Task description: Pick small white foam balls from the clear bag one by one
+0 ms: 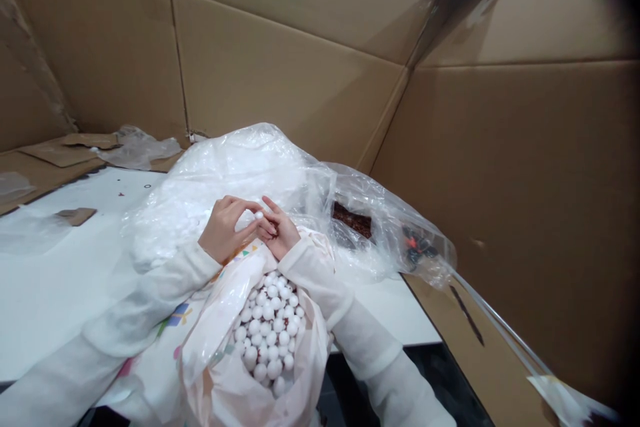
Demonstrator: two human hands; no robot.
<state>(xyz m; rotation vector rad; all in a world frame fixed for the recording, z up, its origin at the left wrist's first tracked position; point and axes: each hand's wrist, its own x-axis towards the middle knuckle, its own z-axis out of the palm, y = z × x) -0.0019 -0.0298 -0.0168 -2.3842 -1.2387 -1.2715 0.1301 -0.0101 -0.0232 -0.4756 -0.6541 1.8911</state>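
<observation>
The hands work close together above an open bag: the left hand has its thumb and forefinger brought together in a pinch on a small, smooth, round white ball, while the right hand sits against it, palm turned up, fingers partly curled. Something reddish-brown shows among the right fingers, too small to identify, and whether they grip it cannot be told. The ball is between the two hands at the fingertips. It looks very light, probably foam-like, and likely to dent if squeezed or roll away if loosely held; a gentle two-sided pinch across its widest part should suit it.

Just below, a pale, thin plastic bag with colourful printed shapes gapes open around a heap of similar white balls, with bits of reddish-brown between them. Beyond the hands, a large, glossy, clear plastic bag full of white material lies on the white tabletop. Tall brown cardboard panels stand behind.
</observation>
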